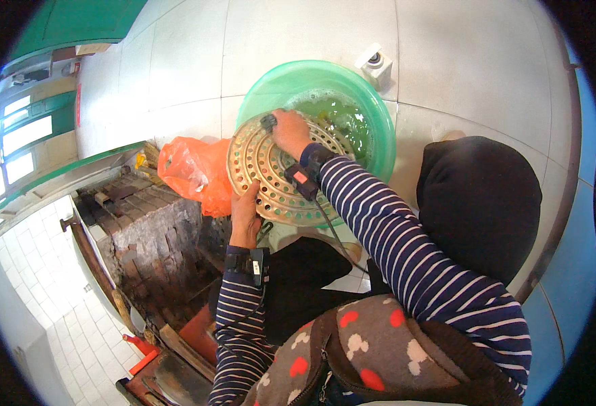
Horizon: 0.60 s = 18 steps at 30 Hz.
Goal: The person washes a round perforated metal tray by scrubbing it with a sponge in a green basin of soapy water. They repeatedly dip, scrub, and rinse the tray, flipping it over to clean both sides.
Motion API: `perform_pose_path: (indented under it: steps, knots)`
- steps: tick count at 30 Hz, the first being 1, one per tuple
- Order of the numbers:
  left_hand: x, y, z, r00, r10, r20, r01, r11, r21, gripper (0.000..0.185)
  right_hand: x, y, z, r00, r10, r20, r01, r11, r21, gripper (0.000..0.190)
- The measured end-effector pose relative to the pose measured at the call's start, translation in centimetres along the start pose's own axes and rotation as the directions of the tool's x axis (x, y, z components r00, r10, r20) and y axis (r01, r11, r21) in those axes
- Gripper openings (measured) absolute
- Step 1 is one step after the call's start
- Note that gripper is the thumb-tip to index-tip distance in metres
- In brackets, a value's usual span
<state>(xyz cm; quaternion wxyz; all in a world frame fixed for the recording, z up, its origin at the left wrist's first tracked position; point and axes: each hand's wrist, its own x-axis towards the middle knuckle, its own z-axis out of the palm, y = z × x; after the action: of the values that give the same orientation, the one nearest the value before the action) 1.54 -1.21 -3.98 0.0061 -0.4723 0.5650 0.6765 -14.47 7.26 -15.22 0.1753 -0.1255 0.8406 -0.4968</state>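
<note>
A round metal steamer rack (247,152) with rings of holes is tilted over a green plastic basin (308,71). My left hand (245,215) grips the rack's near left rim, thumb on top. Pressed to the rack's upper face, my right hand (290,133) holds a dark grey scouring pad (268,123). Soapy water (346,114) with some froth lies in the basin beyond the rack. The rack hides the near part of the basin.
An orange plastic bag (194,172) stands left of the basin, beside a box of stacked firewood or bricks (146,233). A small white device (376,66) sits on the tiled floor (450,66) by the basin's far right rim. A cable (336,233) hangs from my right wrist.
</note>
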Motion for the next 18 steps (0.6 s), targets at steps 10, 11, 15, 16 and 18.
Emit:
perform_pose_path:
  steps: [10,11,15,16,18]
  knots:
    - [-0.1,-0.2,-0.5,1.0,-0.022,0.004,0.022,1.0,-0.002,0.03,-1.8,-4.7,0.9,0.989,-0.126,0.073,0.112,0.978,0.177,0.032]
    - [0.0,-0.4,-0.6,1.0,-0.009,-0.001,0.009,1.0,0.0,0.03,-1.8,-4.6,1.0,0.99,-0.113,0.081,0.099,0.983,0.156,0.032]
    - [0.2,-0.6,-0.8,1.0,0.019,-0.016,-0.018,0.999,0.039,0.03,-1.7,-4.6,1.3,0.991,-0.11,0.074,0.102,0.99,0.098,0.031]
    - [0.2,-0.6,-0.8,1.0,0.015,-0.024,-0.014,0.999,0.043,0.03,-1.7,-4.7,1.4,0.991,-0.115,0.067,0.107,0.989,0.104,0.031]
    - [0.2,-0.5,-0.8,1.0,0.03,0.0,-0.03,0.999,0.029,0.029,-1.8,-4.7,1.6,0.992,-0.114,0.059,0.108,0.989,0.106,0.031]
